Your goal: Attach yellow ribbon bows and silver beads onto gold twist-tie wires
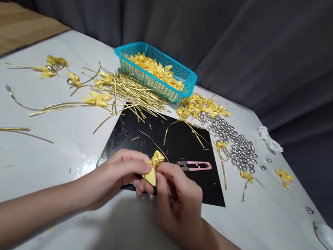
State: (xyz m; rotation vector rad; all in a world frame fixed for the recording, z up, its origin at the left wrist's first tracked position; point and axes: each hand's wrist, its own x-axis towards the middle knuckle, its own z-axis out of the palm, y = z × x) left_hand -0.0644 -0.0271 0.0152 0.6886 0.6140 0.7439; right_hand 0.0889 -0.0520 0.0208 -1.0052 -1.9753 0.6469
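Above a black mat (153, 127), my left hand (123, 171) pinches a yellow ribbon bow (152, 175) from its left side. My right hand (179, 196) is closed at the bow's right side, thumb and forefinger at its middle. A thin gold tie (151, 139) stretches from the bow up and left over the mat. Another bit of gold tie loops below the bow by my left fingers. Just beyond my right hand lie pink-handled thread snips (194, 165). What my right fingertips grip exactly is partly hidden.
A turquoise basket (188, 80) of yellow bows stands at the back. Before it lies a heap of gold ties (134, 91). Silver beads (241, 148) and tied bows (200, 105) spread to the right. More bows (97, 98) lie left. A white object (331, 239) sits at the right edge.
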